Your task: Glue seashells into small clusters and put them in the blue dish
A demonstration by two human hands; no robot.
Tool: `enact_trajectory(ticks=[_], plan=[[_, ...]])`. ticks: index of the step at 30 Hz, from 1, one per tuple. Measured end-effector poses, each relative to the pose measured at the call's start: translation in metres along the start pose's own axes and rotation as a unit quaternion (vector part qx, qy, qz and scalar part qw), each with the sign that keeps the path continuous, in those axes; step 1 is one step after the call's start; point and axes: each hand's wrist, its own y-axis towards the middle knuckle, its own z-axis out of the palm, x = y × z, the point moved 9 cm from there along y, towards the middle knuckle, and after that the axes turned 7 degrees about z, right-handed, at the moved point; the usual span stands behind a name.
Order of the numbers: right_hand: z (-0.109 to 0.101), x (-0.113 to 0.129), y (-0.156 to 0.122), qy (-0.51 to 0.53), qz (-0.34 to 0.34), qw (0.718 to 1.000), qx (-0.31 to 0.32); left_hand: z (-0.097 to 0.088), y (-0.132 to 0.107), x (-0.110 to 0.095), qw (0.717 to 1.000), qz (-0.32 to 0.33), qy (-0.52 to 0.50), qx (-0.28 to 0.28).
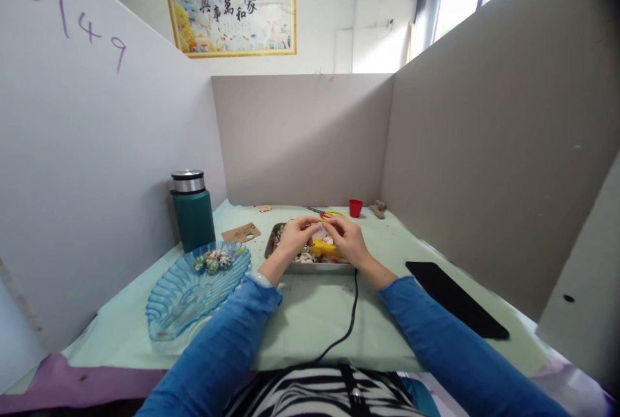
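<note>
My left hand [295,236] and my right hand [349,241] meet over a metal tray [310,268] of shells in the middle of the table. Both hands are closed, fingertips pinching a small pale item between them that I cannot make out. A yellow tool [325,249] with a black cord [349,320] lies under my right hand, over the tray. The cord runs back toward my body.
A blue glass shell-shaped dish [184,301] with several shells stands at the left. Behind it is a green thermos [192,210]. A brown card [241,232], scissors [325,213], a red cup [355,208] and a black pad [455,297] lie around. Partition walls enclose three sides.
</note>
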Motion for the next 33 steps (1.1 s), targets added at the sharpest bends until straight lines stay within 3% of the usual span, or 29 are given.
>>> enact_trajectory(ticks=[11,20,27,33], plan=[[-0.004,-0.001,0.0,-0.004,0.006,1.0,-0.015,-0.001,-0.004,-0.015,1.0,0.002,-0.012,-0.008],[-0.001,0.001,0.0,-0.025,-0.008,1.0,-0.004,-0.007,0.0,-0.005,1.0,0.002,0.002,-0.014],[0.012,-0.007,0.001,-0.026,0.017,0.997,0.066,-0.008,-0.002,0.004,0.993,-0.042,-0.103,-0.037],[0.009,-0.007,0.002,-0.078,0.005,0.996,0.041,0.004,-0.005,0.005,0.984,-0.077,-0.161,0.006]])
